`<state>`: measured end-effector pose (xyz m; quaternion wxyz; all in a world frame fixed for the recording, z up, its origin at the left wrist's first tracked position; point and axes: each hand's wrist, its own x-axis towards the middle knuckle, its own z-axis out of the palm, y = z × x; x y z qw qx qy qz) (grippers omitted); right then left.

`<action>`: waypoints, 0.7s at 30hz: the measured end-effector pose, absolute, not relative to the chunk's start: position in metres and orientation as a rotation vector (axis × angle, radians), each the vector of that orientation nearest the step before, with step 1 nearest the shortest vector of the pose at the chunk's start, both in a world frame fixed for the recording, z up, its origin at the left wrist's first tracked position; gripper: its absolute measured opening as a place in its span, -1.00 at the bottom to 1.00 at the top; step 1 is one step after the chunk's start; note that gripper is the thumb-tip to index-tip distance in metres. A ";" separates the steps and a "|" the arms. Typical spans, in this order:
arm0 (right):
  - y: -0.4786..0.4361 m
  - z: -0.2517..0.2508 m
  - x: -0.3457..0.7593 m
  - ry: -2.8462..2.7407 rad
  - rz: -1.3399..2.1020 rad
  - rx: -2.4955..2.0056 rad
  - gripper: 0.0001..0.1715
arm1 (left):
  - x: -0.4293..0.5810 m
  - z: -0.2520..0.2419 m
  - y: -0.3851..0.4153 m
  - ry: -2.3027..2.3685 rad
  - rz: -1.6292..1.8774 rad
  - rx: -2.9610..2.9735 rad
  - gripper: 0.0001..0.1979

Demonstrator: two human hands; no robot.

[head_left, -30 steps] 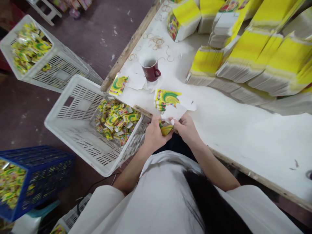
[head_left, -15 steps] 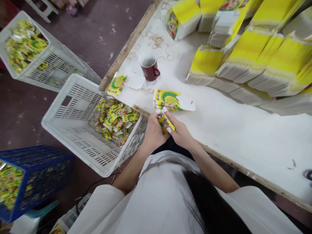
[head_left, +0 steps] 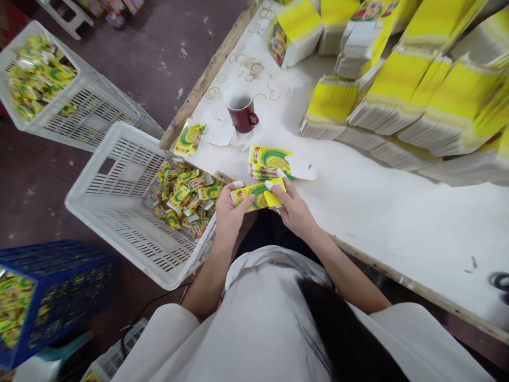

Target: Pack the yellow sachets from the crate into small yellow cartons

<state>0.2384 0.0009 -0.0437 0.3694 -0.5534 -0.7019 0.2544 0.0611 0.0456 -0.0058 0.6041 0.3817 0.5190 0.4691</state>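
A small yellow and green printed carton (head_left: pixel 257 196) is stretched between my two hands, just off the table's front edge. My left hand (head_left: pixel 230 209) grips its left end, thumb on the printed face. At the right end, my right hand (head_left: pixel 295 208) pinches it where a yellow flap stands out. White coverings are on some of my fingertips. Just beyond, a small stack of flat printed cartons (head_left: pixel 270 160) lies on the table, white flaps pointing right. To my left, a white plastic crate (head_left: pixel 131 204) holds many small folded cartons (head_left: pixel 185 193).
A maroon mug (head_left: pixel 242 114) stands on the white table (head_left: pixel 377 223), with rubber bands (head_left: pixel 253 68) behind it. Bundles of yellow cartons (head_left: pixel 401 79) fill the back right. Another white crate (head_left: pixel 79 95) and a blue crate (head_left: pixel 71 286), both with packets, are at the left.
My hands have moved apart, the left one leftward. The carton, earlier mostly hidden between my fingers, now lies lengthwise between them with its printed face showing.
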 end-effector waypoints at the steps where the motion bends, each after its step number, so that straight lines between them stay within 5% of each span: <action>1: 0.002 -0.042 0.244 -1.836 0.661 -1.402 -0.53 | 0.061 -0.005 0.046 1.197 1.082 0.880 -0.47; 13: 0.008 -0.033 0.262 -1.857 0.768 -1.297 -0.71 | 0.062 -0.003 0.049 1.214 1.114 0.836 -0.52; 21: 0.009 -0.038 0.247 -1.610 0.905 -1.297 -0.50 | 0.065 -0.005 0.043 1.199 1.036 0.899 -0.55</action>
